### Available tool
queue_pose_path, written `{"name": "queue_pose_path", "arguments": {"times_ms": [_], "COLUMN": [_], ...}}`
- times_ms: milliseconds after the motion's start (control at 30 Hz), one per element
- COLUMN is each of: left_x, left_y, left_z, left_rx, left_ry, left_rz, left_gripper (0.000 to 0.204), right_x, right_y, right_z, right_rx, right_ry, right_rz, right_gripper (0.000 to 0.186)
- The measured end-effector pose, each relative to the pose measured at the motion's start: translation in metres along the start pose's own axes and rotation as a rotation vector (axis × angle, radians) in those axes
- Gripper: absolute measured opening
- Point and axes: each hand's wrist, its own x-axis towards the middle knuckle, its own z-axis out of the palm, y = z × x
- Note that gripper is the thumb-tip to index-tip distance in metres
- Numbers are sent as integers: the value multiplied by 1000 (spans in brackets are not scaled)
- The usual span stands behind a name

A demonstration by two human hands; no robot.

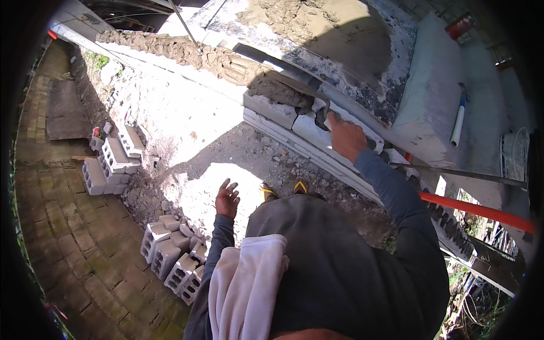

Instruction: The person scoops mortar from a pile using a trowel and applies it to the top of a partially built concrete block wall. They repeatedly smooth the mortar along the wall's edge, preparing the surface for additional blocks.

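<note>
My right hand [347, 137] is closed at the top of a low block wall [309, 126], its fingers round the handle of what looks like a trowel [322, 111]. Most of that handle is hidden by the hand. The tool's metal end lies against wet grey mortar [226, 65], which runs in a rough band along the wall top toward the far left. Lower down, my left hand [226, 199] hangs in the air with its fingers apart and nothing in them.
Mortar [340, 34] is spread on a slab beyond the wall. A blue hammer [460, 116] rests on a pale ledge at right, near a bucket [514, 153] and a red pipe [481, 211]. Hollow blocks [116, 154] are stacked at left, more [170, 249] nearer me. Rubble surrounds my feet.
</note>
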Motion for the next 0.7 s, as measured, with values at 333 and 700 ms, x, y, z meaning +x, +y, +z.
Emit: {"name": "queue_pose_path", "arguments": {"times_ms": [333, 700], "left_x": [17, 22], "left_y": [-37, 12], "left_z": [-63, -82], "left_rx": [405, 567], "left_ry": [159, 96], "left_rz": [-236, -194], "left_gripper": [71, 59], "right_x": [-62, -104], "right_y": [-69, -68], "right_z": [22, 33], "right_rx": [904, 1266], "right_ry": [85, -133], "right_rz": [82, 381], "right_gripper": [54, 49]}}
